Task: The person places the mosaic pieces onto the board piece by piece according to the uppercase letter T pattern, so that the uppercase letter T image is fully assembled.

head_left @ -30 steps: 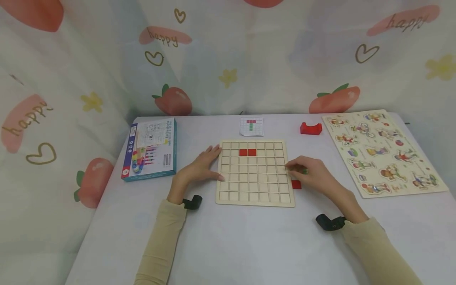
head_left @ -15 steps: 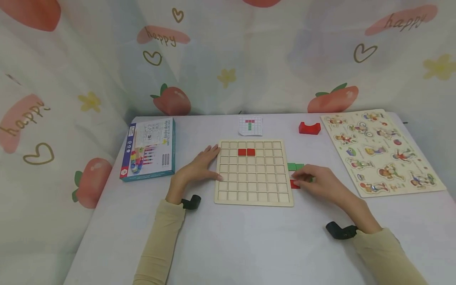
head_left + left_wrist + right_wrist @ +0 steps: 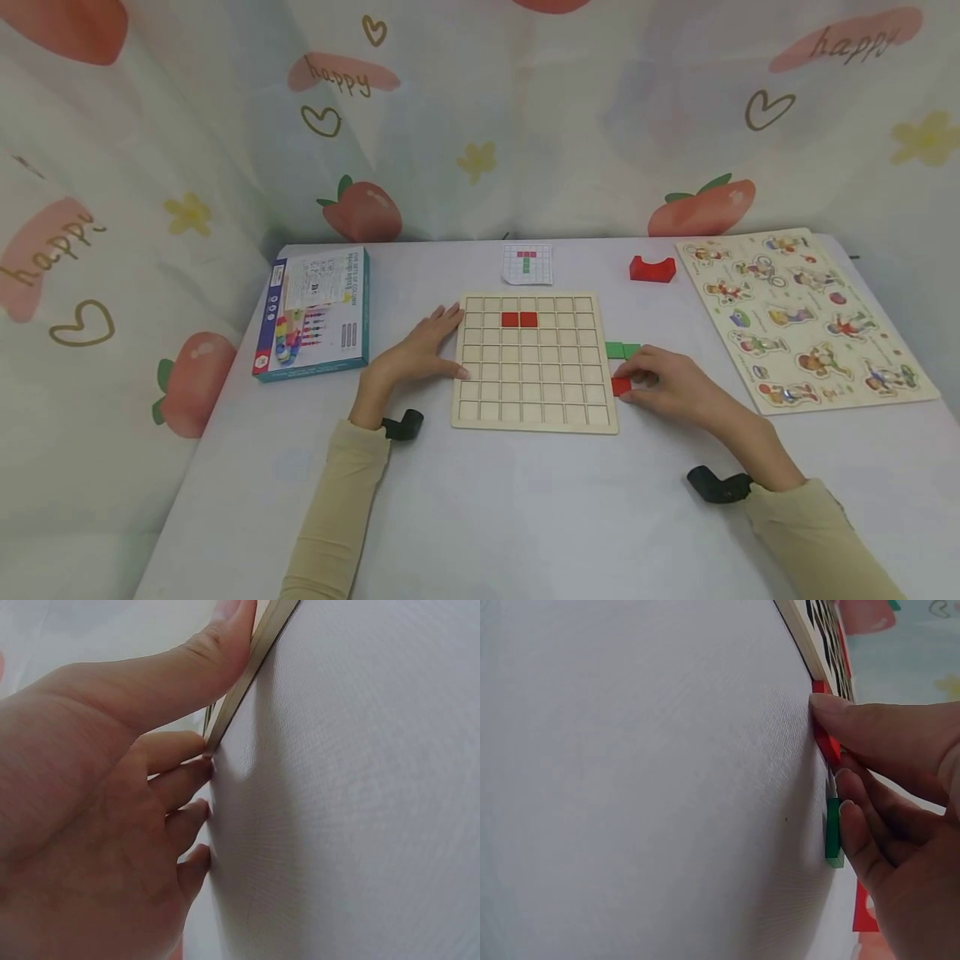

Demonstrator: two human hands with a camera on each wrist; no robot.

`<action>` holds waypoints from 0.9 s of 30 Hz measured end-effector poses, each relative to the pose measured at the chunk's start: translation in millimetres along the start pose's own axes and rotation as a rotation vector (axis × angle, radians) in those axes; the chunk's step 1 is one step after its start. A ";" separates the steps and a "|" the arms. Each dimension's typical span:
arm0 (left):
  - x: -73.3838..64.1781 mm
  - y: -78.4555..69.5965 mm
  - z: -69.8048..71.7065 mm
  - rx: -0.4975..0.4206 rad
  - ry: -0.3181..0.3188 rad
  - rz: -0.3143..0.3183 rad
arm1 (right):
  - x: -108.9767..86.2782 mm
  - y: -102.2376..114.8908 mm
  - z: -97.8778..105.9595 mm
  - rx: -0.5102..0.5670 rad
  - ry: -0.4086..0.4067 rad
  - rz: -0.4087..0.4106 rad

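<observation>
A wooden grid board lies on the table in the head view, with two red square tiles side by side in its second row. My left hand rests along its left edge, thumb on the rim and fingers spread. Just off the right edge, my right hand pinches a red tile between thumb and index finger. In the right wrist view the thumb covers part of that tile, and a green tile lies by the other fingertips. Further green tiles lie beside the board, just beyond the right hand.
Behind the board is a small pattern card showing red and green squares. A red notched block stands to its right. At the left is a boxed toy set; a wooden picture puzzle lies at the right.
My right hand has moved from the board's right edge slightly toward me and right, onto the red tile, uncovering green tiles. The left hand has stayed put.
</observation>
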State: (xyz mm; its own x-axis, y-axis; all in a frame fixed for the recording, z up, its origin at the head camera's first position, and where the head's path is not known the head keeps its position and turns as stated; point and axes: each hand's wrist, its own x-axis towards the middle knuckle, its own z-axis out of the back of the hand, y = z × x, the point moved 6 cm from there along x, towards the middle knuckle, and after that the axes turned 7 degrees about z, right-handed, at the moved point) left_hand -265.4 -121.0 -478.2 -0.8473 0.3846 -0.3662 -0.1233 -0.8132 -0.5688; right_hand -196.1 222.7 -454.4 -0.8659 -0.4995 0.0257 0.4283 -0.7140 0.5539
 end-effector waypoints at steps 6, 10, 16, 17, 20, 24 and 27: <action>0.3 0.5 0.0 0.006 0.000 0.002 | 0.8 2.4 0.7 0.010 -0.012 0.010; 0.8 0.9 -0.1 0.006 0.002 -0.001 | 1.5 2.4 1.2 0.017 -0.026 0.021; 1.3 1.3 0.0 0.009 0.004 -0.003 | 2.4 1.3 2.3 0.010 -0.059 0.033; 1.3 1.3 0.0 0.009 0.006 -0.003 | 2.5 1.1 2.6 0.006 -0.067 0.035; 1.2 1.1 0.1 0.016 0.009 -0.002 | 2.8 1.1 3.3 0.003 -0.079 0.026; 0.6 0.3 0.7 0.015 0.007 -0.001 | 3.9 0.5 3.1 0.015 -0.066 -0.008; 0.1 0.0 0.7 0.013 0.007 0.002 | 4.8 0.0 3.3 0.031 -0.052 -0.035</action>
State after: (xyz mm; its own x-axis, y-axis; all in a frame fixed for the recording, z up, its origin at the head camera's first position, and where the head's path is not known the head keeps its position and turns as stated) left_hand -265.9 -121.2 -477.7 -0.8439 0.3861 -0.3724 -0.1283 -0.8194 -0.5587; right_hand -201.2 221.9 -451.5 -0.8928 -0.4478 0.0485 0.3899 -0.7144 0.5810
